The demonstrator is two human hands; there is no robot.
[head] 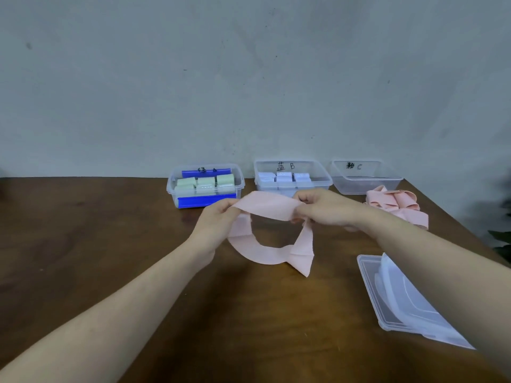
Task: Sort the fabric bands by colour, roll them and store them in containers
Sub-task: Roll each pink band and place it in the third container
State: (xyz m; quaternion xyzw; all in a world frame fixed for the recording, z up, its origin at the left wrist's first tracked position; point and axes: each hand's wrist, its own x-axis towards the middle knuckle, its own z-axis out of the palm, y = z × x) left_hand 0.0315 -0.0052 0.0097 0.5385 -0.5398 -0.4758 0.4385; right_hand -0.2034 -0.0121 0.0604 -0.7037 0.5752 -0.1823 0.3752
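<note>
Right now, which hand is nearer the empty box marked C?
Right. The right hand holds one end of the pink band just in front-left of the empty box. The left hand grips the other end, farther left, in front of the box of green rolls.

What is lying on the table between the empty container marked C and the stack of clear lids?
In the head view, a pile of loose pink bands lies between the container marked C and the clear lids. The right forearm crosses there too.
</note>
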